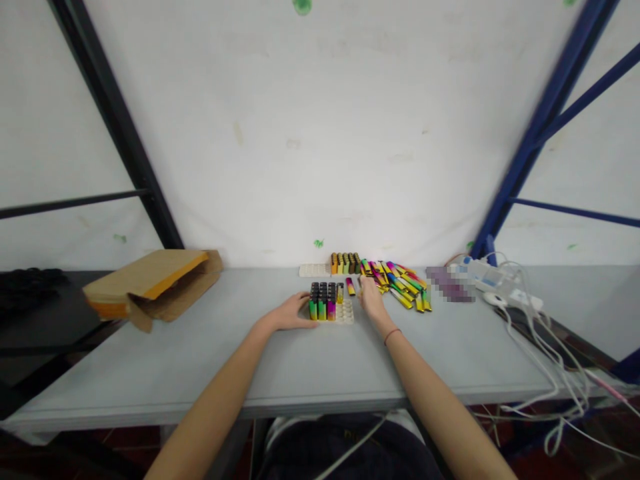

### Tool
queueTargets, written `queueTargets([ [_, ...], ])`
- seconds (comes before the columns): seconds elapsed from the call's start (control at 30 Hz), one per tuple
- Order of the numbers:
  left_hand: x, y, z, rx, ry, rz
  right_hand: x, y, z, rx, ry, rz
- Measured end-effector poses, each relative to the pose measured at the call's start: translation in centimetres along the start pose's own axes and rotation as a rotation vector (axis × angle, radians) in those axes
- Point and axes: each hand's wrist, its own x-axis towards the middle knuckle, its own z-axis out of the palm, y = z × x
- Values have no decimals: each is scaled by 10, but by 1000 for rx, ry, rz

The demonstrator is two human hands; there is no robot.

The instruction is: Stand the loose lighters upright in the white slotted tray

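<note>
A pale moulded tray (345,315) lies on the table in front of me, with rows of upright black-topped lighters (323,307) in green, yellow and magenta filling its left part. Empty round holes show at its right end. My left hand (290,313) grips the tray's left side, thumb in front and fingers behind. My right hand (371,297) is closed just right of the tray, beside a heap of shiny coloured lighters or sleeves (400,283). Its fingertips hide whatever is between them. One loose magenta-yellow piece (350,287) sits left of it.
Behind, against the wall, stand a second block of upright lighters (345,264) and a pale tray section (315,270). An open cardboard box (155,280) rests at left. White cables and a power strip (493,277) occupy the right, next to a blue metal post (540,133).
</note>
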Motion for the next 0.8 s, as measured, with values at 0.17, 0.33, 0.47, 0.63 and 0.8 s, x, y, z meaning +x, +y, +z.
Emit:
queueTargets([
  [0.17,0,0,1,-35,1,-11,-6,-14,3,-43,-107,-123],
  [0.33,1,1,1,-60,9,1,-7,-21,1,-106,-131,-270],
  [0.47,1,3,0,-53,-1,-7,-8,-20,1,-108,-163,-297],
  [0.63,1,4,-1,-54,-9,-7,-12,-18,2,-227,-231,-369],
  [0.8,1,3,0,-60,-1,10,-17,-25,4,-331,-266,-409],
])
